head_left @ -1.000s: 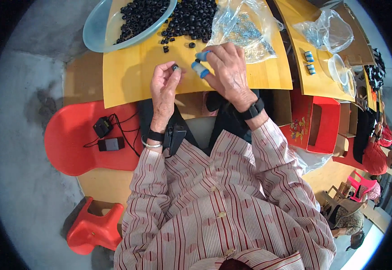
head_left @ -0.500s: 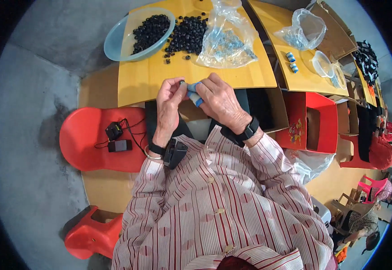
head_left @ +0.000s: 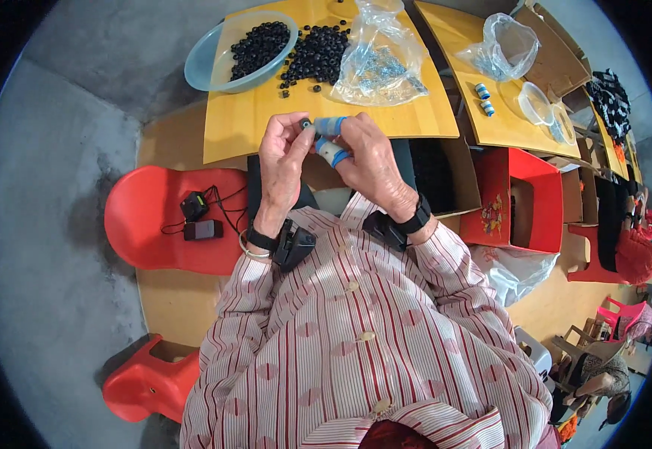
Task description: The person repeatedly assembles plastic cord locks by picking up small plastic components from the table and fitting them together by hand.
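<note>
My left hand is closed, thumb and fingertips pinching a small black round piece with a pale centre. Just to its right is my right hand. Blue-and-white wraps cover what look like its thumb and index finger. Those two fingers stand apart with nothing visible between them; the other fingers curl. Both hands are held at the near edge of the yellow table. On it lie a loose heap of black pieces and a clear plastic bag with small silvery pieces inside.
A translucent basin at the table's left holds more black pieces. Another yellow table, right, carries blue-and-white rolls and a plastic bag. A red chair holding corded devices stands left; a red box stands right.
My right hand's wrapped thumb and finger have spread apart and drawn slightly away from the black piece. My left hand still pinches it, its pale centre now showing. The whole view has shifted slightly.
</note>
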The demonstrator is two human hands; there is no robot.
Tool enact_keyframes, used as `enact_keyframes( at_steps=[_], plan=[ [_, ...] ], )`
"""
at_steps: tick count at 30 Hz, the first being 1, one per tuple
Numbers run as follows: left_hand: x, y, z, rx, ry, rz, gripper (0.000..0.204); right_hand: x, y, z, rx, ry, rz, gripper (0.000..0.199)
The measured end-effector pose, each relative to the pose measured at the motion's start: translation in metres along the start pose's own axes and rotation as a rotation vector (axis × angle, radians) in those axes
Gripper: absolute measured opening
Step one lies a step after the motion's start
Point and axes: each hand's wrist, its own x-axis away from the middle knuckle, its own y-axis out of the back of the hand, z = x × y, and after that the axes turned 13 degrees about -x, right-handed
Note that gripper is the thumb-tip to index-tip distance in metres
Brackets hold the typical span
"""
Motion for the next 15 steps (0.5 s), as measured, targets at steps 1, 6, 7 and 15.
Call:
enact_keyframes(
  at_steps=[1, 6, 7, 15],
  plan=[
    [0.0, -0.002, -0.004, 0.012, -0.007, 0.003, 0.019, 0.001, 0.001, 0.002, -0.002, -0.001, 0.001, 0.027],
    [0.006, -0.004, -0.014, 0.052, 0.048, -0.003, 0.021, 0.004, 0.013, 0.01, -0.078, 0.001, -0.046, 0.033],
    [0.008, -0.005, -0.015, 0.088, 0.066, -0.011, 0.022, 0.005, 0.015, 0.011, -0.079, -0.004, -0.047, 0.033],
    [0.013, -0.009, -0.021, 0.082, 0.061, 0.009, 0.021, 0.008, 0.016, 0.01, 0.154, 0.157, -0.087, 0.036]
  ],
)
